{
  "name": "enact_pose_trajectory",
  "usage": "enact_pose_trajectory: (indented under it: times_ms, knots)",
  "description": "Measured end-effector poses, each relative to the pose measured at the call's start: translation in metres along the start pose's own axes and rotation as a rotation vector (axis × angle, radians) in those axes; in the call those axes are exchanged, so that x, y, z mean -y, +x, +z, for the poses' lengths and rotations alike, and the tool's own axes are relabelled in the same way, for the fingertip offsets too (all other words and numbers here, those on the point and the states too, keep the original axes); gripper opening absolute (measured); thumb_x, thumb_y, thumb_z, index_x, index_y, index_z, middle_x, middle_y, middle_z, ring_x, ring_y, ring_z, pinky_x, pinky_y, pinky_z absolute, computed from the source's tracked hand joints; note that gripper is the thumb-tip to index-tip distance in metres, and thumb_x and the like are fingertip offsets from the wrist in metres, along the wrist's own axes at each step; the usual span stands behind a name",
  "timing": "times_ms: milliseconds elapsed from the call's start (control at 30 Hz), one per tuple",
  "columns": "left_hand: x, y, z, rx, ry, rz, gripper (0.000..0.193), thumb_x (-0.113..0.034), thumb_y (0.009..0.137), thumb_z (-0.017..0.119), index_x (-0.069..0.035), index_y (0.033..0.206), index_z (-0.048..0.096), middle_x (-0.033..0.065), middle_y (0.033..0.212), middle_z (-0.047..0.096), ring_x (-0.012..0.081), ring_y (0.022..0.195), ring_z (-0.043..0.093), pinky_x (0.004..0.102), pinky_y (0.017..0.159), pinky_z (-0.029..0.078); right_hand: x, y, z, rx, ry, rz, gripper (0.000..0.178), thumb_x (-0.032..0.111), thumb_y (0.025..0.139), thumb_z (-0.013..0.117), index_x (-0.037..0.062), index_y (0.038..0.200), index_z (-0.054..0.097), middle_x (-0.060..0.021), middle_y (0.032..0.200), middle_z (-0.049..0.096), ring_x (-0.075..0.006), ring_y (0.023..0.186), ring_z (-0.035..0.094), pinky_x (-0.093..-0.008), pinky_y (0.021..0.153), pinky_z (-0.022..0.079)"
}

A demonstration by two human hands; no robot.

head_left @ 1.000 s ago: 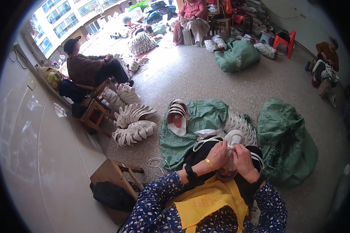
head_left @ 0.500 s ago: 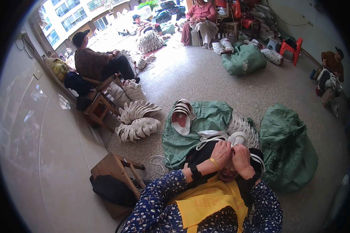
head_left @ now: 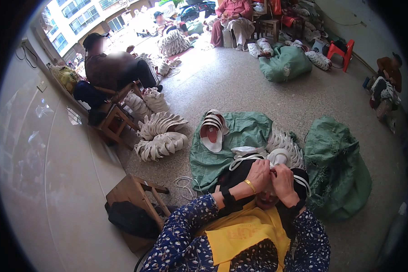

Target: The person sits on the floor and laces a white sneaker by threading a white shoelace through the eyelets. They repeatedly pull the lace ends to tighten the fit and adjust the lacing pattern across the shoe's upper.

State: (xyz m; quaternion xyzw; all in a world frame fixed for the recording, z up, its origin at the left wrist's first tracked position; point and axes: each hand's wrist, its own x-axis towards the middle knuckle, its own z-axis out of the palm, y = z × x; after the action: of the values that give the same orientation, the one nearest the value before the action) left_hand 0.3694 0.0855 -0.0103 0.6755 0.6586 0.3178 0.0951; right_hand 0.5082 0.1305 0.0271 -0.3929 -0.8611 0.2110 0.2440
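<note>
Sitting at the upper left of the frame, a person in a dark cap [head_left: 97, 63] faced rightward, with a wooden chair [head_left: 114, 121] just below. At the lower left stood a wooden stool [head_left: 126, 194] with a black bag [head_left: 133, 221] on it. Above and right of the stool, pale shoe uppers lay packed in curved rows [head_left: 161, 146], and a white cord [head_left: 183, 183] lay looped on the floor. Toward the centre, a nested stack of white shoe uppers [head_left: 210, 135] with red insides rested on a green cloth [head_left: 247, 124]. Below centre, above a yellow apron [head_left: 245, 238], the left hand [head_left: 258, 177] had its fingers drawn narrow at the near part of a white shoe upper [head_left: 279, 157], just right of the frame's middle. Facing it, the right hand [head_left: 283, 182] was pinched in likewise on the same piece, the two nearly touching; the exact bit they gripped was hidden. A large green sack [head_left: 337, 170] slumped farther right, below a red stool [head_left: 337, 55] at the upper right. Near the right edge, another person [head_left: 391, 71] bent over white pieces.
</note>
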Motion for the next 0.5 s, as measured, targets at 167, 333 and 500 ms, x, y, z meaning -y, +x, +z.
enact_pose_trajectory:
  times_ms: [167, 333, 500]
  knots:
    - [-0.0037, -0.0011, -0.0017, -0.051, -0.037, 0.014, 0.027, -0.009, 0.079, 0.061, 0.003, 0.102, 0.053, 0.0212, 0.097, 0.059, 0.0406, 0.097, 0.056, 0.0487, 0.086, 0.045, 0.0015, 0.0002, -0.0018, 0.004, 0.001, 0.012, 0.01, 0.01, 0.083, 0.074, 0.0014, 0.088, 0.072, -0.0187, 0.088, 0.066, -0.04, 0.084, 0.066, -0.0485, 0.075, 0.053]
    - [-0.0028, -0.0008, 0.0003, -0.043, -0.055, 0.034, 0.023, -0.009, 0.08, 0.06, 0.001, 0.099, 0.054, 0.0201, 0.098, 0.059, 0.0389, 0.097, 0.056, 0.0474, 0.085, 0.045, -0.0017, -0.0008, 0.0008, -0.003, -0.025, 0.003, 0.01, 0.013, 0.087, 0.072, 0.0039, 0.088, 0.071, -0.0172, 0.09, 0.066, -0.0402, 0.083, 0.067, -0.0488, 0.074, 0.054]
    - [-0.0017, -0.0017, 0.0023, -0.054, -0.029, 0.036, 0.02, -0.01, 0.082, 0.06, 0.0, 0.099, 0.055, 0.0189, 0.098, 0.06, 0.0371, 0.097, 0.057, 0.0462, 0.086, 0.046, 0.0012, -0.0002, 0.0019, -0.007, -0.034, -0.005, 0.01, 0.013, 0.088, 0.07, 0.0023, 0.088, 0.068, -0.018, 0.089, 0.066, -0.0404, 0.083, 0.066, -0.0491, 0.073, 0.053]
